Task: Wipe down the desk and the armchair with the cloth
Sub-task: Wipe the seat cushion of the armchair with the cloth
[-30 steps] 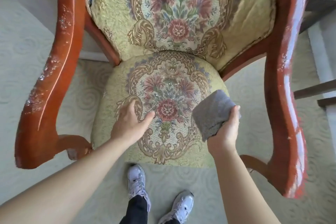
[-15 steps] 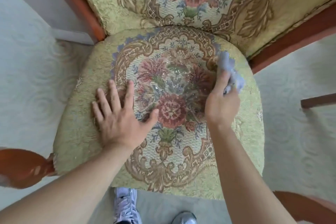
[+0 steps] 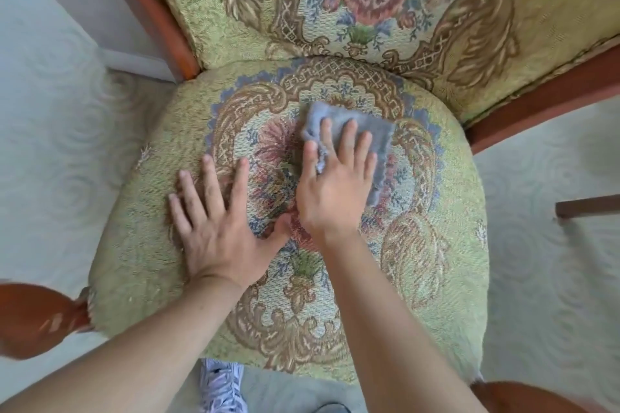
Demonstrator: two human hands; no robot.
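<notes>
While pressed flat under the splayed right hand [image 3: 332, 191], grey cloth [image 3: 362, 131] on the armchair seat [image 3: 446, 228], most fabric ahead of the fingertips [image 3: 349, 126], long axis crosswise; left hand [image 3: 214, 225] flat, empty, just beside.

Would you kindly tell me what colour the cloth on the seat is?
The small flat cloth is blue-grey, seen clearly in the head view.

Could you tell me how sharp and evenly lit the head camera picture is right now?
Head view: soft, even daylight with no harsh glare; the cloth under the right hand and the left hand on the seat cushion look fairly sharp; the wooden armrest at the lower left is smeared; wide-angle bending curves the edges.
</notes>
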